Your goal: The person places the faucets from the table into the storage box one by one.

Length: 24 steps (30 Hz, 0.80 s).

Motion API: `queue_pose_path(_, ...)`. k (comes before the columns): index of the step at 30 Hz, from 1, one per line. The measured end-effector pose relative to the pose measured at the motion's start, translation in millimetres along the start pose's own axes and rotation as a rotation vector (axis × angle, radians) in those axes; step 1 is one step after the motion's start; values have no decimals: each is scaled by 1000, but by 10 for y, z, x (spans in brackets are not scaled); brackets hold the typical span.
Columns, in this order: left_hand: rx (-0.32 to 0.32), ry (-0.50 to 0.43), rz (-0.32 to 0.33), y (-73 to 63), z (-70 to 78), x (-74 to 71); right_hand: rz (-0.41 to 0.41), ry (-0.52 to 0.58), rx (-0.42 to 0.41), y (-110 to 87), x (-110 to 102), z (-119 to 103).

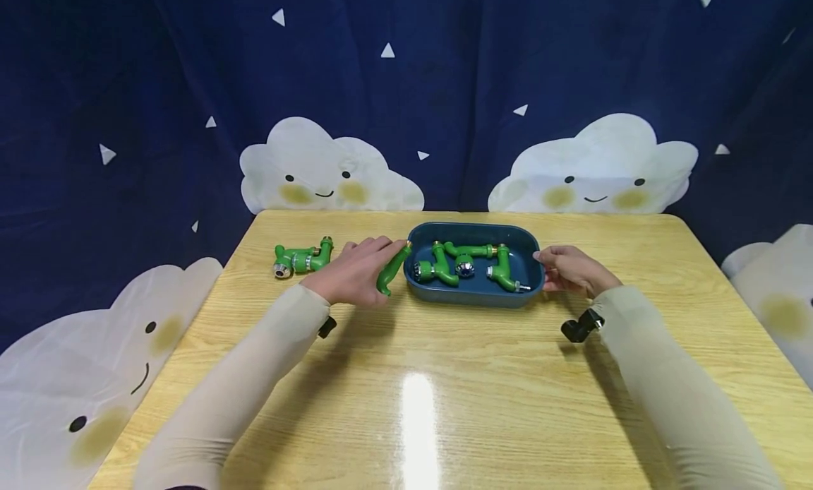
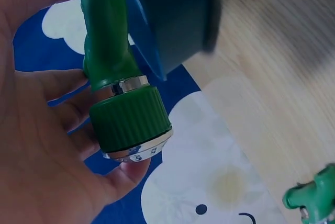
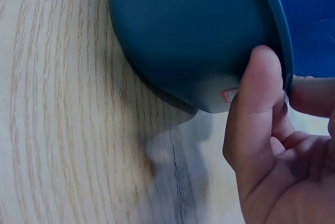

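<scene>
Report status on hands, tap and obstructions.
Left hand holds tap. Right hand grips bin. Tap at bin's left end. Three more taps inside bin.

Wood-grain table (image 1: 495, 377): blue tub (image 1: 470, 299), green tap (image 1: 300, 261) at left, possibly two.

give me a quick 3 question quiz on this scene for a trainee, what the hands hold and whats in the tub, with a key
1. True or false: the right hand is holding a faucet.
2. Multiple choice. What is in the left hand?
a) the rim of the tub
b) a green faucet
c) nothing
3. Count: how many green faucets lie inside the blue tub?

Key
1. False; it grips the rim at one end of the tub.
2. b
3. Three
</scene>
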<state>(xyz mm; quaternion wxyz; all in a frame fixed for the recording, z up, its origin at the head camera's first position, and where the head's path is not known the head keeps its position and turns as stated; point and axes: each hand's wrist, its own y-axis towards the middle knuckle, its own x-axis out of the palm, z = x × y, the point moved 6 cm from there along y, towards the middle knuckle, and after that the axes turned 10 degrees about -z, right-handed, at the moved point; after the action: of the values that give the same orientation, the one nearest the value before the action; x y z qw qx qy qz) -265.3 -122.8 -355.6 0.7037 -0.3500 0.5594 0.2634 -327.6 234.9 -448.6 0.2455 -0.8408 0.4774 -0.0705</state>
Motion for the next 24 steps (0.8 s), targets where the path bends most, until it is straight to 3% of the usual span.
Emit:
queue_pose_path(10,8,-40,-53,232,120,-91,0,9,9,10,2,-2)
queue_pose_path(24,6,-57,-110,466,248,-87,-6,-23,-5,-4,-15,17)
